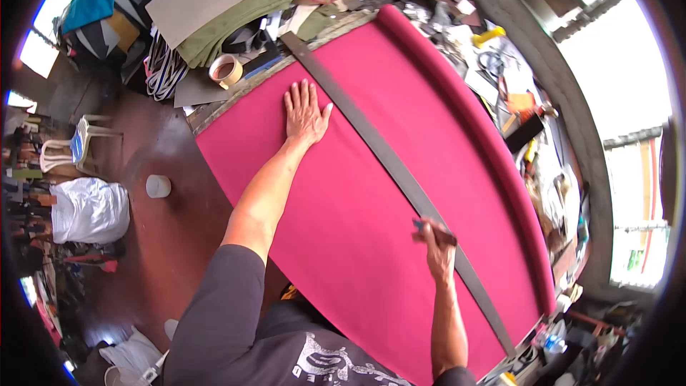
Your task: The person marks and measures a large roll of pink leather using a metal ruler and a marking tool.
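A wide sheet of pink-red material (343, 229) covers the work table, its far part wound into a thick roll (464, 114). Across it lies a long, dark flat straightedge (371, 143), running from the upper left to the lower right. My left hand (306, 113) rests flat on the sheet with fingers stretched out, beside the straightedge's upper part. My right hand (439, 239) is closed next to the lower part of the straightedge. A small dark, bluish-tipped object shows at its fingers, too blurred to name.
Grey board (207, 0) lies on folded green cloth (236, 25) at the table's far left, with a roll of tape (226, 71) nearby. Scraps and tools crowd the ledge beyond the roll, among them a yellow object (489, 36). A white container (158, 186) stands on the floor.
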Tool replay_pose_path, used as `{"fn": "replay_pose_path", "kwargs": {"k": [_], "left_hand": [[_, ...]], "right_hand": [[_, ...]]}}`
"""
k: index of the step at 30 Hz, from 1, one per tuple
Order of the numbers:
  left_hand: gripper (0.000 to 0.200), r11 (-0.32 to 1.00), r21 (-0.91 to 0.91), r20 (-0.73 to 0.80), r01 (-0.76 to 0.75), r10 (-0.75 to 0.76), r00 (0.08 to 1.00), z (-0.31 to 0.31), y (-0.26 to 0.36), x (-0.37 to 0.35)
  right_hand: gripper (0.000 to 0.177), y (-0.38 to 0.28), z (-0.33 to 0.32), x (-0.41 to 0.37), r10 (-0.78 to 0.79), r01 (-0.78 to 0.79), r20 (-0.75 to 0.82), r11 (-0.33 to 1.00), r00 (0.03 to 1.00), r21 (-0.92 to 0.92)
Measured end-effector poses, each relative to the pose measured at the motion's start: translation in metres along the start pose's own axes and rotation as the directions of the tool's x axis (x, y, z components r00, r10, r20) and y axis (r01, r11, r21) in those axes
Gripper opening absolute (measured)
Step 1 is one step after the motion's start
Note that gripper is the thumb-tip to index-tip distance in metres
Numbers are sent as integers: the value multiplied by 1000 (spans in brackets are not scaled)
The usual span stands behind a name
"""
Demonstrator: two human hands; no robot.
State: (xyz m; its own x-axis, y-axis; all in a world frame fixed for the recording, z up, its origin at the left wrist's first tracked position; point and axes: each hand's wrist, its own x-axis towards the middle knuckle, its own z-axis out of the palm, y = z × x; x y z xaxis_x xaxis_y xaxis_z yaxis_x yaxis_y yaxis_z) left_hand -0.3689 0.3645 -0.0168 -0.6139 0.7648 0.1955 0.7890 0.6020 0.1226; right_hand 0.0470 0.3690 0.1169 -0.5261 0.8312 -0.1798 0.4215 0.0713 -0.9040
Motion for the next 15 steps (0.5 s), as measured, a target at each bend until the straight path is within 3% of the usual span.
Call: {"fn": "replay_pose_path", "kwargs": {"k": [1, 2, 6, 8, 10, 13, 15], "left_hand": [[77, 1000, -2, -19, 18, -18, 1000, 7, -10, 16], [77, 1000, -6, -38, 28, -29, 999, 14, -17, 31], [75, 996, -77, -53, 38, -42, 998, 0, -15, 48], [75, 998, -63, -24, 26, -28, 999, -7, -14, 49], [74, 994, -99, -19, 42, -44, 999, -8, -13, 52], [76, 993, -114, 13, 32, -30, 999, -13, -14, 54], [75, 992, -120, 25, 26, -23, 999, -14, -15, 55]], "right_hand": [[28, -11, 19, 45, 10, -10, 15, 999, 1000, -40], [28, -25, 34, 89, -73, 88, 75, 974, 994, -210], [29, -42, 122, 248, -325, 343, 112, 906, 939, -247], [28, -55, 165, 305, -336, 350, 125, 930, 934, -116], [26, -59, 202, 353, -490, 507, 128, 841, 862, -192], [25, -65, 243, 396, -656, 677, 173, 724, 735, -134], [25, -75, 260, 406, -571, 590, 149, 787, 807, -180]]}}
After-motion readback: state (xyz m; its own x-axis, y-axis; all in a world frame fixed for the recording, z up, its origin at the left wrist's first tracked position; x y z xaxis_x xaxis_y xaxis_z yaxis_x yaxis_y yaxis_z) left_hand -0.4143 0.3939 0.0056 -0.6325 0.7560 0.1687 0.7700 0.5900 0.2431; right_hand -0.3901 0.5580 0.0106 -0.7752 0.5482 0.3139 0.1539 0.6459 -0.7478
